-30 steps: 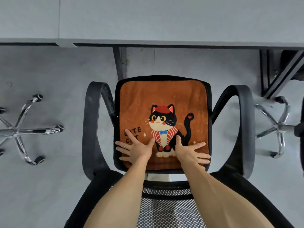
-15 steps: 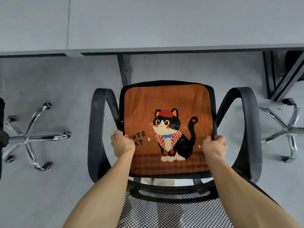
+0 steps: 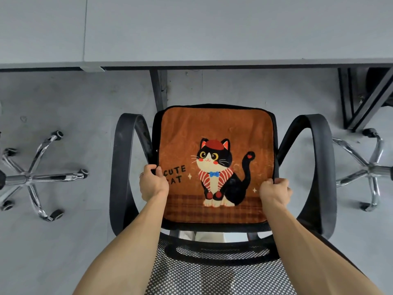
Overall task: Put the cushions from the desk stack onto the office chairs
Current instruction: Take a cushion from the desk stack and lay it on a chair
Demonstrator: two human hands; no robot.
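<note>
An orange cushion (image 3: 217, 128) with a cartoon cat and the words "CUTE CAT" lies flat on the seat of a black office chair (image 3: 123, 167). My left hand (image 3: 152, 184) grips the cushion's left edge, fingers curled over it. My right hand (image 3: 275, 191) grips the right edge the same way. The chair's mesh backrest (image 3: 212, 271) is below my arms, nearest to me. The seat itself is almost wholly hidden under the cushion.
A grey desk (image 3: 212, 28) runs across the top, with a dark leg (image 3: 158, 90) just beyond the chair. Chrome five-star chair bases stand on the grey floor at the left (image 3: 32, 177) and right (image 3: 370, 169). A black desk frame (image 3: 365, 99) is at the upper right.
My hands moved from lying flat on the cushion's near part out to its left and right edges and closed on them. The view has shifted slightly.
</note>
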